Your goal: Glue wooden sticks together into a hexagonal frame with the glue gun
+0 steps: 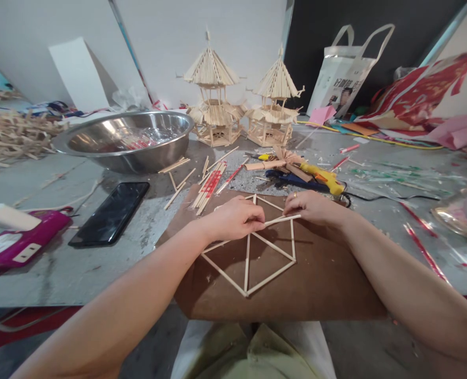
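Note:
A flat hexagon frame of thin wooden sticks (252,263) with spokes lies on a brown board (316,289) in front of me. My left hand (233,218) is closed in a pinch on one end of a loose wooden stick (282,218) above the frame's middle. My right hand (316,208), a ring on one finger, pinches the other end of that stick. Both hands hover at the frame's far half, knuckles up.
Behind the board lie loose sticks (209,187), a yellow glue gun (324,179), two stick pagoda models (213,105) (275,105) and a steel bowl (126,139). A black phone (110,213) and a pink glue gun (20,237) lie left. Bags and red paper (415,95) sit right.

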{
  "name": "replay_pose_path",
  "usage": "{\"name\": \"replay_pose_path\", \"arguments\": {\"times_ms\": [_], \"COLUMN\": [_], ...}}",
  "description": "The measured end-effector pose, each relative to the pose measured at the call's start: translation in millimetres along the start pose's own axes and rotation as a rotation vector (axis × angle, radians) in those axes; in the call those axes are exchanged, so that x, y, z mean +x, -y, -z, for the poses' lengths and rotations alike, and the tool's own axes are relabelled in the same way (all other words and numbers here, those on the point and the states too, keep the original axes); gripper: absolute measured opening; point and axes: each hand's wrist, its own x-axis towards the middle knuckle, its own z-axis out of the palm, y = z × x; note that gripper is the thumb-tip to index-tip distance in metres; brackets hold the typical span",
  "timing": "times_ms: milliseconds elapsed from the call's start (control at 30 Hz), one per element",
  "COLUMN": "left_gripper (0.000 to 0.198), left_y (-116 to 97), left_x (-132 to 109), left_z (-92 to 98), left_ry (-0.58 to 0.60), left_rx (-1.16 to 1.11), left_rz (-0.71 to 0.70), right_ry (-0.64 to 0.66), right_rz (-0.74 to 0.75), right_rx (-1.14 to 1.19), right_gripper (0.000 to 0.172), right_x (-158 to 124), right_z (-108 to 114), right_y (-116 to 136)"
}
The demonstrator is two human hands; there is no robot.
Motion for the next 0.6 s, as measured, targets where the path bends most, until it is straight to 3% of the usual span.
{"name": "replay_pose_path", "arguments": {"times_ms": [167,367,433,600], "left_gripper": [0.017,0.021,0.022,0.025], "left_y": [1,11,13,15], "left_x": [-1,-10,-12,-12], "left_z": [1.4,12.7,15.2,14.6], "left_ry": [-0.049,-0.317,-0.335,-0.351], "left_rx": [-0.071,-0.233,-0.235,-0.241], "left_rz": [0.028,0.226,0.306,0.444], "right_ry": [-0.034,-0.357,-0.341,-0.160], "right_rz": [0.014,-0.160,-0.139,0.004], "right_rx": [0.059,0.188,0.159,0.000], "right_gripper": [0.022,0.026,0.024,0.020], "right_x": [-2,-8,-8,-1], "right_z": [2,5,2,-8], "right_y": [1,-1,0,15]}}
